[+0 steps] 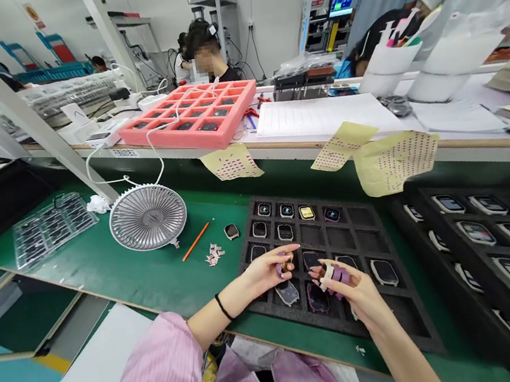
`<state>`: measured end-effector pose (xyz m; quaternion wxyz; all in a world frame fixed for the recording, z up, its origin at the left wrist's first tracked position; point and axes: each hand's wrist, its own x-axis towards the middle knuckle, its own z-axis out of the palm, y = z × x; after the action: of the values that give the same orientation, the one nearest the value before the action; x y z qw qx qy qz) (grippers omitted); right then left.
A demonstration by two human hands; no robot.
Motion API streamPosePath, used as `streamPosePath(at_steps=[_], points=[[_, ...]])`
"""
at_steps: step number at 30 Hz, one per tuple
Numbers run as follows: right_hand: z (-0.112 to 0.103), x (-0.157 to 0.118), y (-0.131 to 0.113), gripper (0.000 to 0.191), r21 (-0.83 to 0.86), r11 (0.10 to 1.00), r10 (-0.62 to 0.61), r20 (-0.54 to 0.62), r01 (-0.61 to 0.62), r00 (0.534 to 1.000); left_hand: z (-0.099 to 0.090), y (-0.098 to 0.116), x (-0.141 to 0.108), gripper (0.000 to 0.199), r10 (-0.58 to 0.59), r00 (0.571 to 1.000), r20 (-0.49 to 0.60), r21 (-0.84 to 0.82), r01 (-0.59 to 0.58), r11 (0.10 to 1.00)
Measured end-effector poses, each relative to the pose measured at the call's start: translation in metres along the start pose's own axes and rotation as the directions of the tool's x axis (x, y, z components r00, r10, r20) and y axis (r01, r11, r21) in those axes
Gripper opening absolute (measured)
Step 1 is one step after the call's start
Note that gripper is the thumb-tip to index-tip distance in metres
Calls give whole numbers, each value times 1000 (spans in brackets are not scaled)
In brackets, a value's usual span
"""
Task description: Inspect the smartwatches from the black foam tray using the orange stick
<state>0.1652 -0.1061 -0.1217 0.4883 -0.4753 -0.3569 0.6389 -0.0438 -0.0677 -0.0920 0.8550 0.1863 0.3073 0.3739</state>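
We pinch small parts, L hand (267,272) & R hand (354,291) apart over a black foam compartment tray (350,218).

L fingertips clamp a tiny lilac-and-gold piece (282,267); R fingers clamp a thin lilac strip (338,275) w/ a white end, both above the tray's lower rows, near rounded smartwatch bodies (288,292). We judge both pieces light, fragile, prob. slippery; exact shape unclear, so best we hold by the edges w/ fingertips only.

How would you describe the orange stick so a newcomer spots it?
On the green work mat, find the round grey desk fan. Just right of it lies the orange stick, slanted, beside small pink scraps. Nothing else on the mat is long, thin and orange.
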Motion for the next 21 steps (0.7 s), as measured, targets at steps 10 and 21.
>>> streamPosePath(at_steps=[10, 21], points=[[1, -2, 1, 48, -27, 999, -40, 13, 40, 999, -2, -8, 1, 34, 79, 997, -13, 124, -76, 989], [-13, 16, -58, 50, -105, 969, -227, -39, 222, 973, 29, 10, 35, 28, 483, 872, 72, 694, -392, 604]])
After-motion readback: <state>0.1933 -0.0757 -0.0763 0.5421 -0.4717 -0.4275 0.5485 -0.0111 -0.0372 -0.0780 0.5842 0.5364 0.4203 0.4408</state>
